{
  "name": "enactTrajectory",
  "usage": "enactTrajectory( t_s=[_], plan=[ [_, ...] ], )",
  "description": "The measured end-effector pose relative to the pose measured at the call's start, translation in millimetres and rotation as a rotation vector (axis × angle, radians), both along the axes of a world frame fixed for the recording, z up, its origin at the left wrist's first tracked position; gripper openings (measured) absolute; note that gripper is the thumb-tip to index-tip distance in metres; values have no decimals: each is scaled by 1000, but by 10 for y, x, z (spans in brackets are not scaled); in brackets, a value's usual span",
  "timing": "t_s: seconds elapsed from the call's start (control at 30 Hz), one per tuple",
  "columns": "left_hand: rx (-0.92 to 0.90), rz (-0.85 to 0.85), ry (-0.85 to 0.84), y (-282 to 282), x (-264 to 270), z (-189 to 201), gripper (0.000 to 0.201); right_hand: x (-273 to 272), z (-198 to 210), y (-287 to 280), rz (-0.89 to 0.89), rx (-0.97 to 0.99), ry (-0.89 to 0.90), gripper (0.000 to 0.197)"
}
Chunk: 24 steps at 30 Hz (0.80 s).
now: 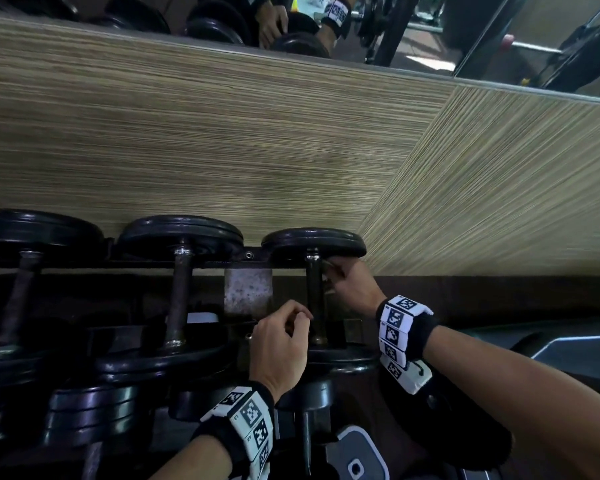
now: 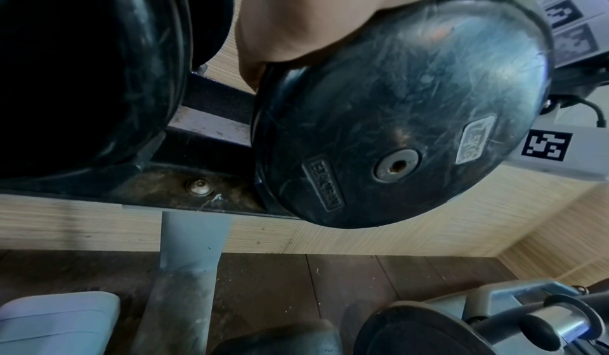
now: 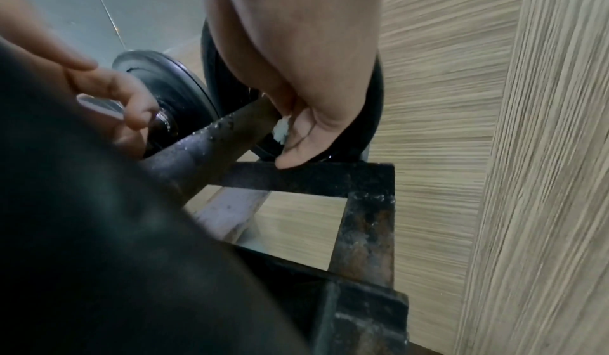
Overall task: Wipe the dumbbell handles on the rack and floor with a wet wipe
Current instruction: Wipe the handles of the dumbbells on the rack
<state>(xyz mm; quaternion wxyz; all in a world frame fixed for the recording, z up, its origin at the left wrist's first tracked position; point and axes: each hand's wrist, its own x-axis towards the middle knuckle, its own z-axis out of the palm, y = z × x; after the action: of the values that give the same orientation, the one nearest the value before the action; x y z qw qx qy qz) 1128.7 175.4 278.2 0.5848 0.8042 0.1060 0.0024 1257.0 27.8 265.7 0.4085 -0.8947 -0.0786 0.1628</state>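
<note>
The rightmost dumbbell's dark handle [image 1: 315,296] lies on the rack [image 1: 248,289] between black plates. My right hand [image 1: 347,282] holds a crumpled white wet wipe [image 1: 329,289] against the far end of that handle, by the back plate. In the right wrist view the wet wipe [image 3: 281,129] shows between the right hand's fingers [image 3: 306,131] and the wet handle [image 3: 214,142]. My left hand [image 1: 284,341] is curled beside the near end of the handle. There the left hand [image 3: 109,92] pinches a pale flat object [image 3: 99,108] that I cannot identify. The front plate [image 2: 395,116] fills the left wrist view.
Two more dumbbells [image 1: 181,289] lie on the rack to the left, and more weights [image 1: 90,414] sit on the tier below. A wood-grain wall [image 1: 222,150] stands close behind and turns a corner at the right. The rusty rack frame [image 3: 362,220] runs under the handle.
</note>
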Motion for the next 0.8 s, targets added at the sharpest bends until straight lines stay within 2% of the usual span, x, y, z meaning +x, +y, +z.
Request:
enactTrajectory(
  t_s=[0.23, 0.3, 0.47, 0.53, 0.7, 0.8],
  plan=[
    [-5, 20, -8, -21, 1, -8, 29, -141, 141, -32, -29, 29, -132, 25],
    [5, 22, 1, -28, 2, -11, 26, -190, 207, 6, -36, -14, -214, 21],
    [7, 25, 22, -26, -4, 0, 23, -294, 277, 122, 61, -134, -301, 21],
    [-1, 16, 38, -26, -3, 18, 23, -300, 307, 85, 74, -125, -315, 23],
    [-4, -1, 40, -8, -7, 32, 23, -224, 274, -106, -147, -88, -180, 21],
    [2, 4, 30, -10, -8, 20, 24, -134, 136, -173, -125, -137, -39, 18]
  ],
)
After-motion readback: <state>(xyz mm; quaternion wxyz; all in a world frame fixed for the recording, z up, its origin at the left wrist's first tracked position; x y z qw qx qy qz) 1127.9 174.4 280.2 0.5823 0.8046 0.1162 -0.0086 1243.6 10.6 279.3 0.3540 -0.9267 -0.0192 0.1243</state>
